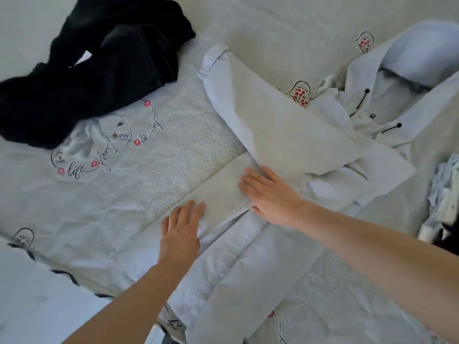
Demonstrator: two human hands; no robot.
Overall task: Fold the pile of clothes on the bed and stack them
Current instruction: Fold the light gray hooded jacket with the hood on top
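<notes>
A pale blue hooded jacket [278, 135] lies spread across the bed, its hood and black-tipped drawcords at the upper right. One sleeve is folded diagonally over the body, cuff at the top middle. My left hand [182, 229] lies flat with straight fingers on the jacket's lower part. My right hand [269, 194] presses flat on the fabric just below the folded sleeve. Black clothes [84, 75] lie in a loose heap at the upper left.
The bed sheet [124, 184] is light grey with printed hearts and script. A crumpled light garment [444, 194] and something dark sit at the right edge. The bed's near edge with a dark wavy trim [67, 276] runs along the lower left.
</notes>
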